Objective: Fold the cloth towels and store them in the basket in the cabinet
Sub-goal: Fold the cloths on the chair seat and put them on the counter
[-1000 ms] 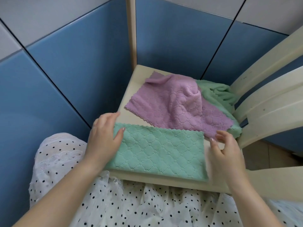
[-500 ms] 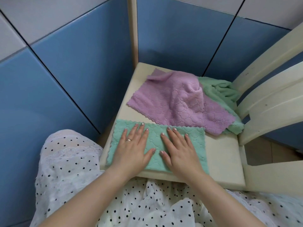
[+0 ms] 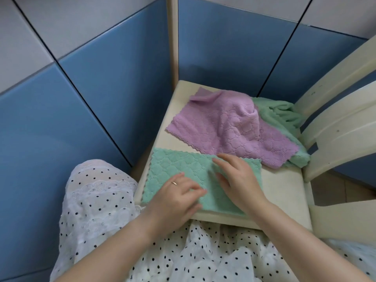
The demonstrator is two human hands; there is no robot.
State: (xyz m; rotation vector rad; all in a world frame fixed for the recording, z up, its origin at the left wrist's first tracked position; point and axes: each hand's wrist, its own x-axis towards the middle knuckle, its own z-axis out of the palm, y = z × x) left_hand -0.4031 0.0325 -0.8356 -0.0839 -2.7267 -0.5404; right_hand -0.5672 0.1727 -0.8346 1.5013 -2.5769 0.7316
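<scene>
A mint green towel (image 3: 179, 167), folded into a long rectangle, lies along the near edge of a cream chair seat (image 3: 282, 186). My left hand (image 3: 179, 198) rests flat on its near left part, fingers pointing right. My right hand (image 3: 238, 178) lies flat on its right half, fingers spread toward the left. Behind it a purple towel (image 3: 230, 127) lies loose and rumpled. It partly covers a second green towel (image 3: 278, 112) bunched at the back right. No basket or cabinet is in view.
The chair's cream backrest slats (image 3: 337, 119) rise on the right. Blue and grey wall panels (image 3: 101, 78) close in on the left and behind. My white polka-dot skirt (image 3: 114, 216) fills the foreground below the seat.
Both hands moved from the towel's two ends onto its top. They then slid across it, the left hand turning rightward and the right hand shifting to the right half.
</scene>
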